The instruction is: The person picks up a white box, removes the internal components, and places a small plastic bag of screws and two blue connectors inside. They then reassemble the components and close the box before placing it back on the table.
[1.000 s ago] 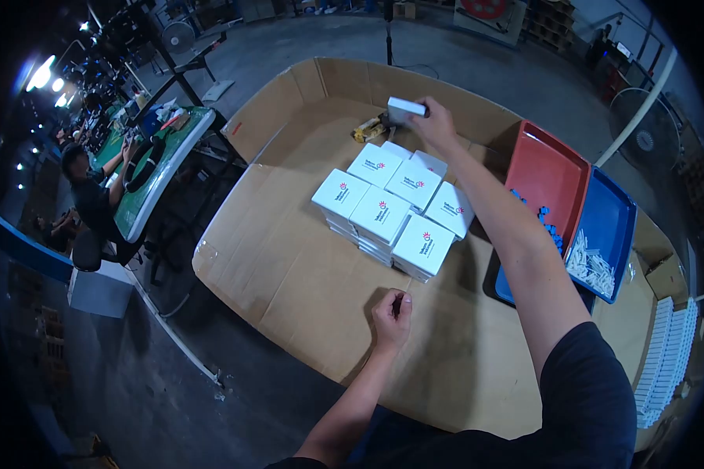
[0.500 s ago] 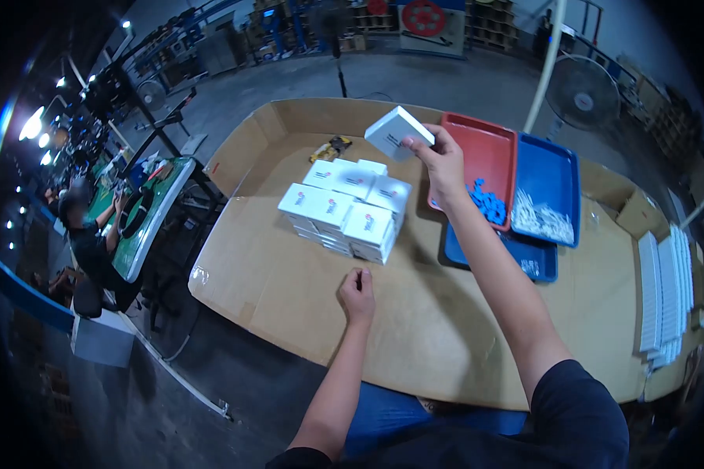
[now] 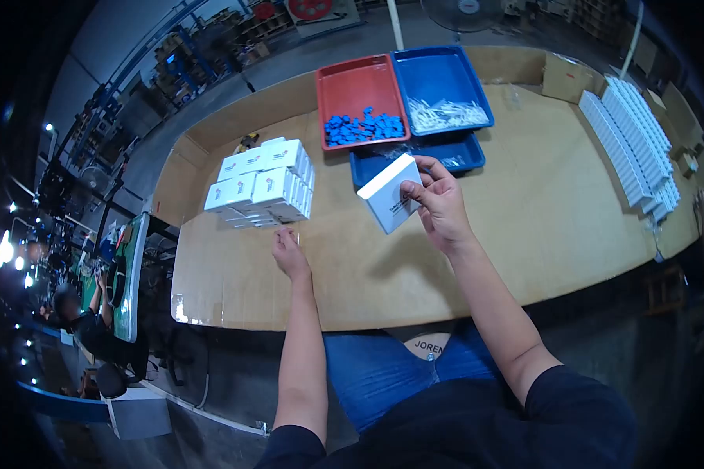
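Observation:
My right hand [image 3: 443, 205] grips a flat white box [image 3: 385, 205] by its right edge, thumb on the printed face and fingers behind it. The box is tilted in the air above the cardboard-covered table [image 3: 368, 289], in front of the trays. Curled with fingers together, my left hand [image 3: 289, 254] is at the near side of a stack of white boxes [image 3: 246, 190]. Nothing shows in its fingers. The stacked boxes carry small dark and red print and stand in several layers.
Behind the held box are a red tray [image 3: 360, 84] with blue pieces [image 3: 364, 127] and a blue tray [image 3: 438, 74] with white pieces [image 3: 446, 116]. Another blue tray [image 3: 465, 154] lies partly beneath them. Rows of white boxes [image 3: 630, 144] line the right side. A person [image 3: 94, 328] works at the left.
My right hand has brought the white box from above the stack toward me and to its right, turning the box. The view has swung right. My left hand stays curled near the stack.

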Available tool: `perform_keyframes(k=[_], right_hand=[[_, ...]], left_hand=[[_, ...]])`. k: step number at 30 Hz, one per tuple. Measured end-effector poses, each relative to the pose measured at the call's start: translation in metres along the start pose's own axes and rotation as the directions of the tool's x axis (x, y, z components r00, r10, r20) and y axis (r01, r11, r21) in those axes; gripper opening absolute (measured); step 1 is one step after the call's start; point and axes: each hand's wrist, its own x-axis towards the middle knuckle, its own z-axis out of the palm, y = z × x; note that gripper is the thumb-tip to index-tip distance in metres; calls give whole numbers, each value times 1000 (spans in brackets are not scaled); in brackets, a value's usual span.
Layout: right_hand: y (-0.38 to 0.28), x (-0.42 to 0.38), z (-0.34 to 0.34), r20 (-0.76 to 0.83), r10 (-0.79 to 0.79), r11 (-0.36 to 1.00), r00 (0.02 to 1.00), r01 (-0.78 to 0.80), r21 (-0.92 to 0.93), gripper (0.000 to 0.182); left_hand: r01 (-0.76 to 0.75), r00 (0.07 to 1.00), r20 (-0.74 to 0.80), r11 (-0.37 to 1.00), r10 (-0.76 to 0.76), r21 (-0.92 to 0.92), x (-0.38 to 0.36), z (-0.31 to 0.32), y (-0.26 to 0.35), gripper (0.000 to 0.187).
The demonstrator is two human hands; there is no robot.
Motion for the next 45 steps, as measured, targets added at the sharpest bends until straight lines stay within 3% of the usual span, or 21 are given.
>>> perform_keyframes(k=[2,4,5,7,8,9,13,15,16,17,19,21,23,25,31,38,45], right_hand=[[-1,-18,-13,30,46,998,999,-47,51,45],[-4,-36,-22,18,88,996,996,-89,21,45],[-3,-46,-27,4,136,991,991,-136,-4,44],[7,-63,-40,-4,199,979,980,-199,-45,42],[10,-72,-45,12,220,967,975,-217,-131,42],[14,-83,-49,30,243,948,969,-231,-219,41],[18,-119,-62,-2,389,835,921,-353,-423,44],[25,-131,-62,96,50,627,994,44,-778,49],[21,-139,-57,71,39,578,997,35,-816,56],[20,-143,-59,60,58,573,997,16,-819,56],[20,-152,-67,317,17,555,948,255,-792,63],[21,-159,-70,319,72,544,945,231,-806,71],[24,-157,-69,395,42,503,918,322,-802,73],[33,-155,-74,410,27,497,911,344,-797,74],[48,-154,-75,431,-38,439,901,403,-803,77],[56,-153,-82,464,-164,352,871,490,-797,75],[58,-152,-85,444,-185,389,877,480,-786,73]], left_hand=[[-26,996,-79,999,30,45,-18,5,23,29],[132,973,195,991,-127,-9,-46,18,55,31],[263,897,368,965,-246,5,-70,24,83,40],[549,623,649,835,-438,36,-122,33,140,62],[691,444,757,721,-478,50,-144,35,154,72],[788,280,866,615,-414,39,-162,34,154,81],[852,289,813,523,-506,22,-219,43,161,76],[870,275,792,491,-544,35,-230,44,154,74],[886,240,823,463,-514,31,-236,43,150,72],[898,208,853,439,-478,27,-241,44,146,69],[916,178,855,399,-487,37,-252,50,138,65],[899,299,791,436,-534,-45,-264,56,141,65],[912,287,785,408,-549,-48,-266,55,149,66],[900,349,769,419,-536,-117,-268,57,149,65],[893,400,740,414,-541,-180,-271,60,146,64],[889,412,734,414,-540,-194,-273,66,143,65],[895,402,701,413,-590,-166,-272,72,150,66]])
